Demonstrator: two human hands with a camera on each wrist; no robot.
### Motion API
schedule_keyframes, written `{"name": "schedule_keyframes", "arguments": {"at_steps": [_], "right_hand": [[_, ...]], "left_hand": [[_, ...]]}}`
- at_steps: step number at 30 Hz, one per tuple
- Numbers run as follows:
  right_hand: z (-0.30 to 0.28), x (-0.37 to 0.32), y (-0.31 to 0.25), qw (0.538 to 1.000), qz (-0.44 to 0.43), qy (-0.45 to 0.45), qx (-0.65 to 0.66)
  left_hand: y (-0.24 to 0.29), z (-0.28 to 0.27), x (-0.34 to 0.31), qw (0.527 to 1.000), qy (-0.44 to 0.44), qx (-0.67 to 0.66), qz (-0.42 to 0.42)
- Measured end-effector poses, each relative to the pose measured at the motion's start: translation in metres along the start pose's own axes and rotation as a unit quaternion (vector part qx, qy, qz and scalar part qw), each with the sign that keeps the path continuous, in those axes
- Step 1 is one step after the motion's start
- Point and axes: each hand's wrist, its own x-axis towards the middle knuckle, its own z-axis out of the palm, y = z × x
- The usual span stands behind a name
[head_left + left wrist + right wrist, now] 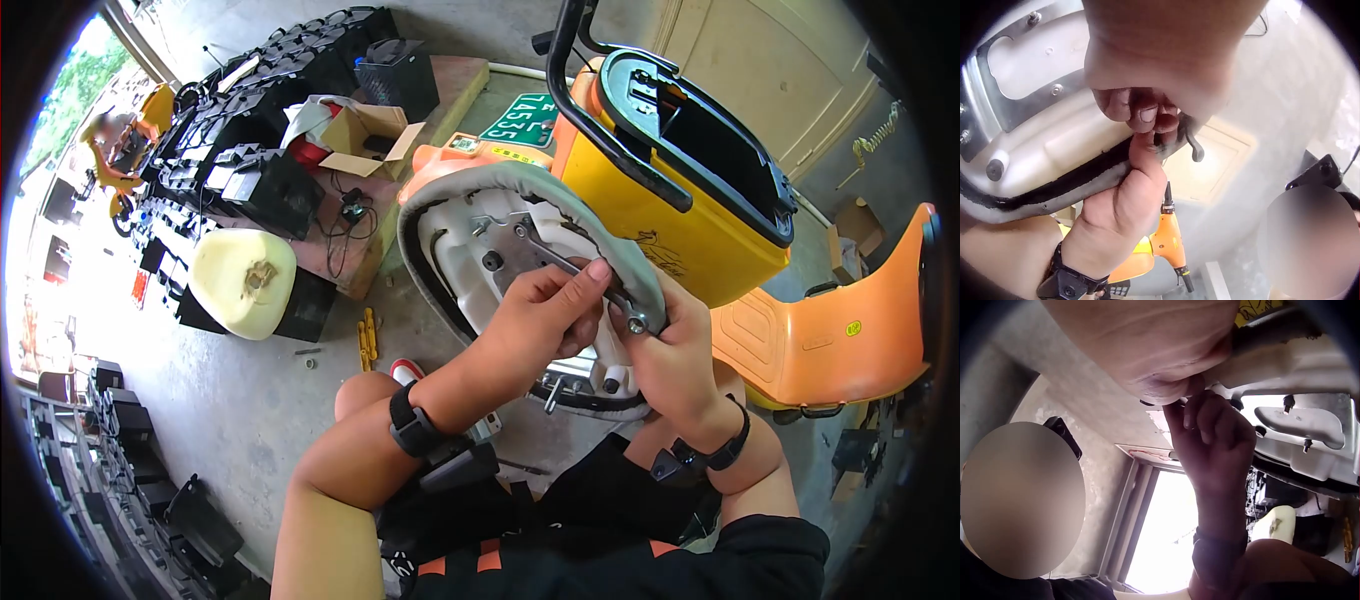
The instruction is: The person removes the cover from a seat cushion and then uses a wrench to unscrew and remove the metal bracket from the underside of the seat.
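Observation:
An upturned seat (480, 260) with a white plastic underside and a grey cover rests near the knees. Its cover edge (640, 275) is pinched by my left hand (545, 320), fingers curled and thumb on top. My right hand (675, 360) grips the same rim from outside, close to the left fingertips. A long metal piece with a round end (636, 325) lies between the hands; whether either holds it is unclear. In the left wrist view the right hand (1113, 209) is below the left fingers, which partly hide the edge. Metal brackets (1300, 422) are on the underside.
Behind the seat stands a yellow and orange scooter (690, 220); its orange seat part (800, 340) is at right. Rows of black batteries (270, 190), an open carton (350, 135) and a cream foam pad (240, 285) are at left. Yellow-handled tools (368, 340) lie on the floor.

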Motion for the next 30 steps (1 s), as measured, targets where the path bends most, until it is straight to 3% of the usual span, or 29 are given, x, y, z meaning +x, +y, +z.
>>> {"name": "schedule_keyframes", "arguments": {"at_steps": [3,5,13,18,20,26,30], "right_hand": [[0.003,0.000,-0.001,0.999,-0.005,0.010,0.037],[0.002,0.001,0.005,0.999,-0.007,0.008,0.032],[-0.002,-0.001,-0.009,0.998,0.057,0.005,0.026],[-0.002,0.000,-0.003,1.000,-0.023,0.016,0.011],[-0.003,-0.001,-0.005,1.000,-0.016,0.013,0.006],[-0.003,-0.003,-0.005,0.999,-0.023,0.033,-0.008],[-0.005,-0.002,-0.003,0.999,-0.027,0.036,-0.014]], "left_hand": [[-0.001,-0.002,0.000,0.997,-0.026,-0.076,0.007],[0.006,0.004,-0.003,0.982,0.023,-0.187,-0.026],[-0.005,-0.005,0.000,0.993,-0.043,-0.105,0.031],[-0.004,-0.007,-0.002,0.989,-0.069,-0.123,0.034],[-0.007,-0.010,0.000,0.982,-0.112,-0.146,0.045],[-0.009,-0.009,0.001,0.994,-0.074,-0.052,0.054],[-0.013,-0.011,0.003,0.992,-0.082,-0.090,0.040]]}}
